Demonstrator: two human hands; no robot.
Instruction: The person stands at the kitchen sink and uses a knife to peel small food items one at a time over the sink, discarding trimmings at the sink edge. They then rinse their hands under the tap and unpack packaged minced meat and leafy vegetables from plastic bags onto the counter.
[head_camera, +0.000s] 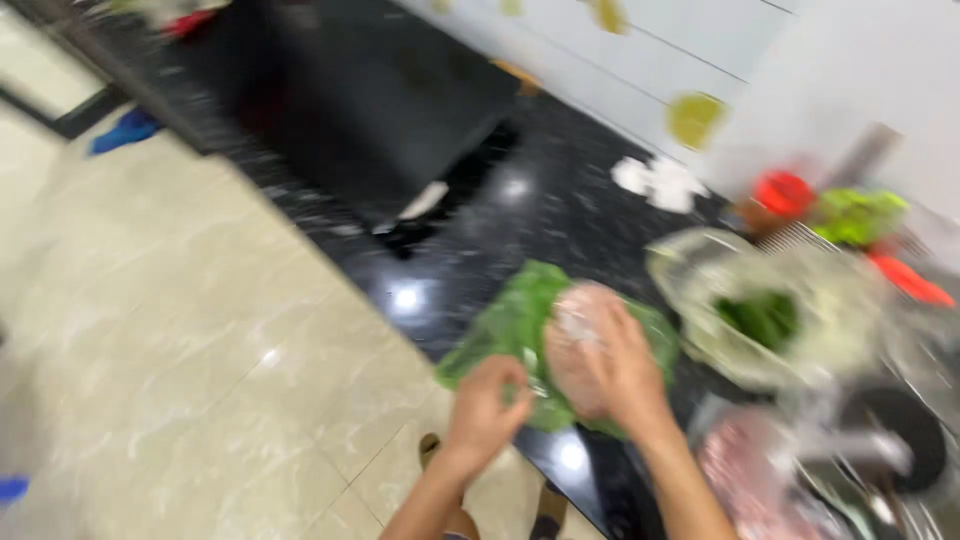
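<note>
Blurred view down onto a black counter (520, 215). The right hand (620, 365) has its fingers wrapped over a pale pink bundle in clear plastic (580, 335), pressing it onto a green bag (515, 325) at the counter's edge. The left hand (488, 405) pinches the green bag's near edge with curled fingers. Just right of the hands sits a clear bowl (700, 270) holding dark greens (765, 318). Behind it are red and green items, too blurred to identify. White crumpled paper (660, 182) lies farther back. Beige floor tiles (180, 350) fill the left.
</note>
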